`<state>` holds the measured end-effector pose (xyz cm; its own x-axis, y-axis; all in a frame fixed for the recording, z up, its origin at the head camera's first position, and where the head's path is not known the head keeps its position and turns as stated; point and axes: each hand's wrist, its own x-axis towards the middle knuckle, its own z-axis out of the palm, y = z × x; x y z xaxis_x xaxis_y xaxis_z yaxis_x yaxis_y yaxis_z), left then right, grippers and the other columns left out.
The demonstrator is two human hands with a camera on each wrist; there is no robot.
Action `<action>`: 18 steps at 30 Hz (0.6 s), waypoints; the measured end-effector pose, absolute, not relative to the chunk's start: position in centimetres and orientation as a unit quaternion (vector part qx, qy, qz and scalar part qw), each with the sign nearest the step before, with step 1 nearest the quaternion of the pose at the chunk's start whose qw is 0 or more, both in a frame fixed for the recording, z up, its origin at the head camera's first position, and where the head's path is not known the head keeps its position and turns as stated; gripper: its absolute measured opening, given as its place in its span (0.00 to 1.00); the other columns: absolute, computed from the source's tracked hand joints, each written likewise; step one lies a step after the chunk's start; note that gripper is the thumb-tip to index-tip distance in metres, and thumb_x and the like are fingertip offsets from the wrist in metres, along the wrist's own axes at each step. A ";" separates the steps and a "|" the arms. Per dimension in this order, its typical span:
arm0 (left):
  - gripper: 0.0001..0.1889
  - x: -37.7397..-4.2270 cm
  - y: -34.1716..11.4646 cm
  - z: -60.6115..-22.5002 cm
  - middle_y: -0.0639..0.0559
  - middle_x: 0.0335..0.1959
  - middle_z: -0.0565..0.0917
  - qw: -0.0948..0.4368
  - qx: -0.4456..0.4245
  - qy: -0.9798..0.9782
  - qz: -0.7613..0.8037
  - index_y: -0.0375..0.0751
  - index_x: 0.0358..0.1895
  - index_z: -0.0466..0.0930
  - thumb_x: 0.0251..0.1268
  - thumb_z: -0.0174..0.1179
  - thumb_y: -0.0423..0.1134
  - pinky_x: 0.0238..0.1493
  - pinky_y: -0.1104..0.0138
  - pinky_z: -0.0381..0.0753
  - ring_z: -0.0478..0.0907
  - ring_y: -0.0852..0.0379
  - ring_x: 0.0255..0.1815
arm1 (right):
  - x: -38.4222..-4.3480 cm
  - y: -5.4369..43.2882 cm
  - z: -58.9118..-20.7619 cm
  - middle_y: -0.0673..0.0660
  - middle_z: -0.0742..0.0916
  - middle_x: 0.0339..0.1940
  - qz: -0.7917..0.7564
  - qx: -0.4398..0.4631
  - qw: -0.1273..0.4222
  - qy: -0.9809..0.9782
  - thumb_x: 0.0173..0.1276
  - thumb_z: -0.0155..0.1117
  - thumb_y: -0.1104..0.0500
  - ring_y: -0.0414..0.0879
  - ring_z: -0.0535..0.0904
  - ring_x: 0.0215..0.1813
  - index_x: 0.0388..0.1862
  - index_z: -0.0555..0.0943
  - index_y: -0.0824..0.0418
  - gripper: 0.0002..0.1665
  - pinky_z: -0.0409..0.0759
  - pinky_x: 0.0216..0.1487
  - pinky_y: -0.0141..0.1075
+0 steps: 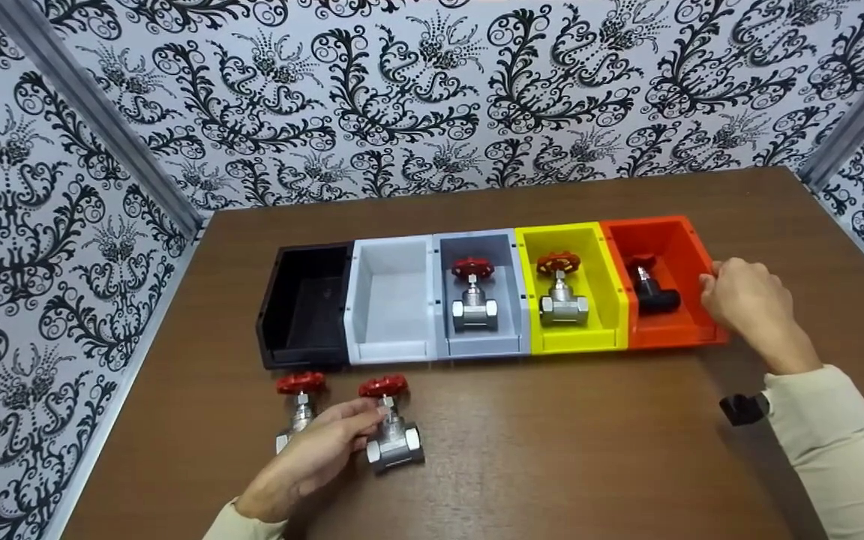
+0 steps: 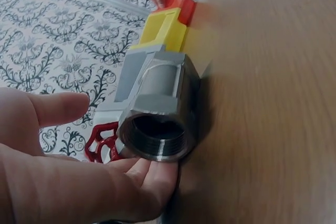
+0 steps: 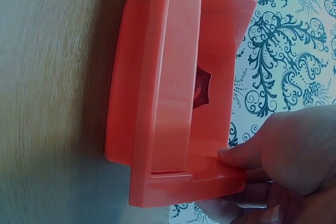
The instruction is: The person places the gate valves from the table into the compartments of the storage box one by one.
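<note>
While the left hand (image 1: 316, 456) holds a red-wheeled valve (image 1: 394, 444) by its neck, fingers curled round it, the right hand (image 1: 751, 300) pinches the right wall of the orange bin (image 1: 673, 253), thumb inside and fingers outside. The held valve is at the left half of the worktop (image 1: 552, 435), in front of the white bin (image 1: 394, 307); whether it touches the wood I cannot tell. Another valve (image 1: 301, 409) sits nearer the worktop's left edge, partly covered by the left hand and close to the black bin (image 1: 304, 358). All 5 bins form a row set in from the far edge; the grey bin (image 1: 483, 347), the yellow bin (image 1: 580, 343) and the orange bin carry 1 valve each. The main risk, I judge, is the smooth metal neck turning in the fingers, because the likely heavy body sits off to 1 side of the grip. A low carry could catch the white bin's front lip and shove the row; a sideways swing could knock the neighbouring valve. Pulling hard on the orange wall could tip that bin and slide its contents
</note>
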<state>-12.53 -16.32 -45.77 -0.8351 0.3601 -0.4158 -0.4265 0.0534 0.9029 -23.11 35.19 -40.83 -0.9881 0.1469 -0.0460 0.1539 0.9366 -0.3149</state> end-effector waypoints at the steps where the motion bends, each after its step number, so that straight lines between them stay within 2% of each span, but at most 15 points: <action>1: 0.18 -12.5 -16.2 -45.8 0.55 0.39 0.71 0.284 -0.027 0.668 0.687 0.31 0.54 0.68 0.72 0.56 0.42 0.48 0.66 0.66 0.67 0.60 0.43 | -23.1 35.2 -40.8 0.74 0.79 0.31 -0.162 0.077 0.011 0.984 0.73 0.51 0.55 0.71 0.77 0.33 0.32 0.75 0.65 0.15 0.73 0.28 0.55; 3: 0.14 -12.6 -16.1 -45.8 0.56 0.37 0.71 0.282 -0.031 0.669 0.687 0.35 0.50 0.69 0.71 0.56 0.42 0.47 0.65 0.65 0.66 0.60 0.42 | -23.1 35.2 -40.8 0.74 0.79 0.31 -0.162 0.078 0.013 0.984 0.73 0.51 0.55 0.71 0.77 0.33 0.32 0.75 0.66 0.15 0.73 0.29 0.55; 6: 0.14 -12.6 -16.1 -45.8 0.55 0.39 0.72 0.281 -0.029 0.669 0.687 0.36 0.50 0.69 0.71 0.56 0.41 0.49 0.64 0.64 0.67 0.58 0.44 | -23.1 35.2 -40.8 0.72 0.79 0.30 -0.162 0.078 0.015 0.984 0.73 0.51 0.55 0.70 0.77 0.32 0.32 0.74 0.65 0.15 0.73 0.29 0.54; 10: 0.21 -12.6 -16.1 -45.7 0.50 0.47 0.73 0.287 -0.019 0.669 0.685 0.29 0.58 0.65 0.71 0.55 0.40 0.61 0.56 0.60 0.68 0.54 0.52 | -23.1 35.3 -40.8 0.70 0.78 0.28 -0.159 0.077 0.017 0.984 0.73 0.51 0.55 0.68 0.76 0.31 0.32 0.74 0.65 0.14 0.73 0.28 0.52; 13: 0.27 -12.6 -16.2 -45.6 0.46 0.52 0.72 0.283 -0.014 0.674 0.682 0.24 0.64 0.60 0.71 0.55 0.40 0.70 0.48 0.49 0.67 0.51 0.58 | -23.1 35.2 -40.8 0.71 0.79 0.30 -0.158 0.074 0.017 0.984 0.73 0.50 0.55 0.69 0.77 0.32 0.35 0.76 0.65 0.14 0.73 0.29 0.53; 18: 0.32 -12.7 -16.2 -45.6 0.43 0.52 0.74 0.277 -0.011 0.689 0.670 0.20 0.69 0.55 0.70 0.55 0.37 0.72 0.42 0.42 0.70 0.51 0.58 | -23.1 35.2 -40.9 0.74 0.80 0.33 -0.157 0.067 0.011 0.985 0.73 0.50 0.56 0.72 0.77 0.35 0.41 0.77 0.67 0.14 0.73 0.31 0.58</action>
